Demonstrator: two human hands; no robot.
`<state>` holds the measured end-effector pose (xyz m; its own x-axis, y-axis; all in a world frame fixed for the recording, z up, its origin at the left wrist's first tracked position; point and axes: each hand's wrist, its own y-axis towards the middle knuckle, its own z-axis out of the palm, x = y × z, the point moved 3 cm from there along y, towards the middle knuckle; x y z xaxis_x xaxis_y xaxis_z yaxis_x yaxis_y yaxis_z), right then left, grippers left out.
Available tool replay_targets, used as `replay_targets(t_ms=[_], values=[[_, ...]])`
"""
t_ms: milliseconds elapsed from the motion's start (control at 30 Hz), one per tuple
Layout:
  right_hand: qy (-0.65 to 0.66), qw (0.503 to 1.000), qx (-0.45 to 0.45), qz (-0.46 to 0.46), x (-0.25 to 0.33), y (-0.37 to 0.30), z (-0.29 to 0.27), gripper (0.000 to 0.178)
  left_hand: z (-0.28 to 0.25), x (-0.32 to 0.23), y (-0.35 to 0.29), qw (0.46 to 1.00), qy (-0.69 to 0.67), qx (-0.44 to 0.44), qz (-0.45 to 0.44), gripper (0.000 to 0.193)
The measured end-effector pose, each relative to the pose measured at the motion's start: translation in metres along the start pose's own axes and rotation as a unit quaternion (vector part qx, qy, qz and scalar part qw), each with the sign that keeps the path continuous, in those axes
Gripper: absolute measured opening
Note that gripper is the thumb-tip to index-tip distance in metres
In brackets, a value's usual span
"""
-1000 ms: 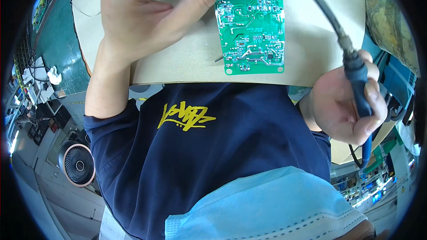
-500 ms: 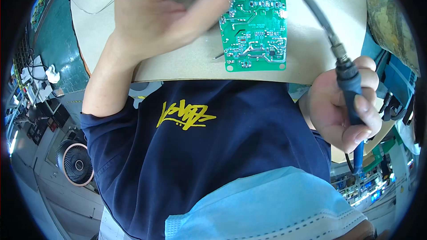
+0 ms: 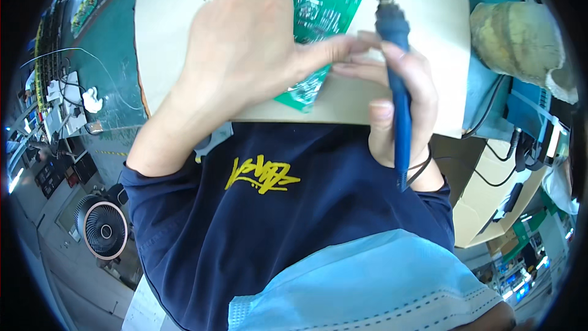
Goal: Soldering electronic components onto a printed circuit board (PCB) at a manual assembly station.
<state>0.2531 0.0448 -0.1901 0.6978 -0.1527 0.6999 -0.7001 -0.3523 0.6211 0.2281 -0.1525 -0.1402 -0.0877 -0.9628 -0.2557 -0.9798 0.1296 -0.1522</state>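
You wear a dark navy short-sleeved T-shirt [image 3: 294, 220] with a yellow scrawled logo [image 3: 260, 175] on the chest, a pale blue pleated face mask [image 3: 367, 288] below your chin, and both forearms are bare.

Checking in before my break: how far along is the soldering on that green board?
Done: cannot tell; the joints are hidden or too small to judge. In hand: the left hand covers the green circuit board on the beige mat, and the right hand grips the blue soldering iron, its tip out of view. Left: cannot tell how many joints remain.
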Motion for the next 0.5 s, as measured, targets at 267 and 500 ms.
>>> replay_targets(t_ms=[267,500], values=[[-0.049,0.996,-0.072,-0.008,-0.008,-0.001,-0.035,0.05,-0.017,0.005,0.009,0.999,0.021,0.024,0.025,0.057],[0.052,0.992,-0.105,0.043,-0.014,-0.009,-0.027,0.044,-0.124,0.037,0.082,0.986,0.155,-0.005,0.066,0.072]])
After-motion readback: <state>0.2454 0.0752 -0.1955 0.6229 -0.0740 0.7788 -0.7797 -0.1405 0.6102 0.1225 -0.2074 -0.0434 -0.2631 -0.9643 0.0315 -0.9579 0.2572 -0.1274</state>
